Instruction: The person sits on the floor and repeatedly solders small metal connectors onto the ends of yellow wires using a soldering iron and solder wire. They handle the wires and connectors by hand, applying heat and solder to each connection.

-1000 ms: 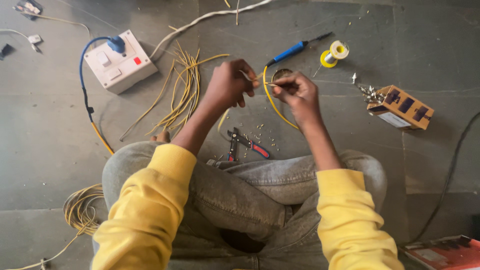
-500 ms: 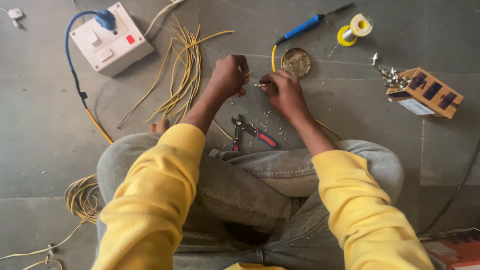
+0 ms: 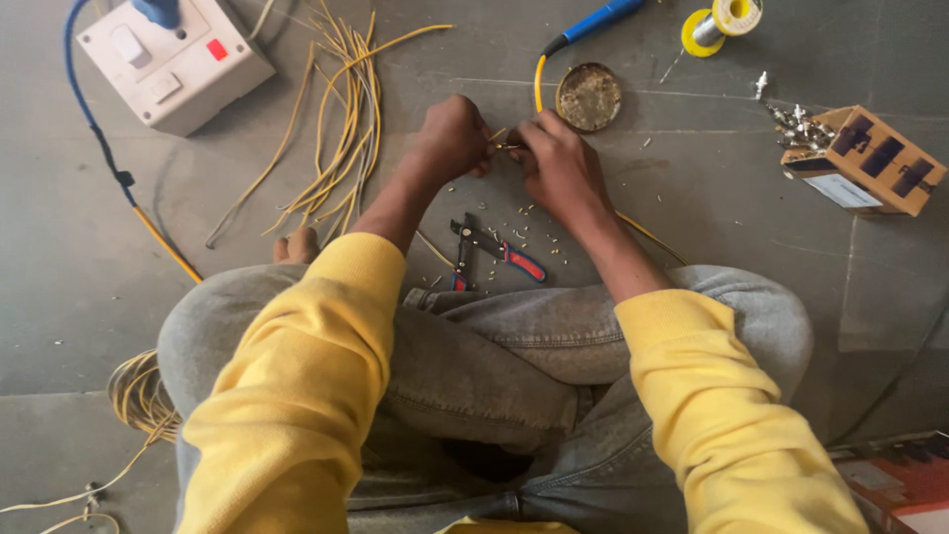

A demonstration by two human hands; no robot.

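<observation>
Two yellow sleeves (image 3: 297, 396) reach forward over crossed legs in grey jeans (image 3: 494, 346), seated on a grey tiled floor (image 3: 79, 257). Wire stripper (image 3: 494, 255) with red and blue grips lies on the floor just ahead of the knees, bits of stripped insulation scattered around it. Just beyond, left hand (image 3: 453, 136) and right hand (image 3: 559, 163) meet, both closed in a pinch on a short yellow wire (image 3: 502, 139), its bare end between the fingertips. Round tin (image 3: 589, 97) sits just past the right hand. Loose bundle of yellow wires (image 3: 341, 129) lies left of the hands. Farther out: white switch box (image 3: 173, 59) far left, blue-handled tool (image 3: 593, 20), solder spool (image 3: 722, 20), and a cardboard box (image 3: 870, 163) at right.
</observation>
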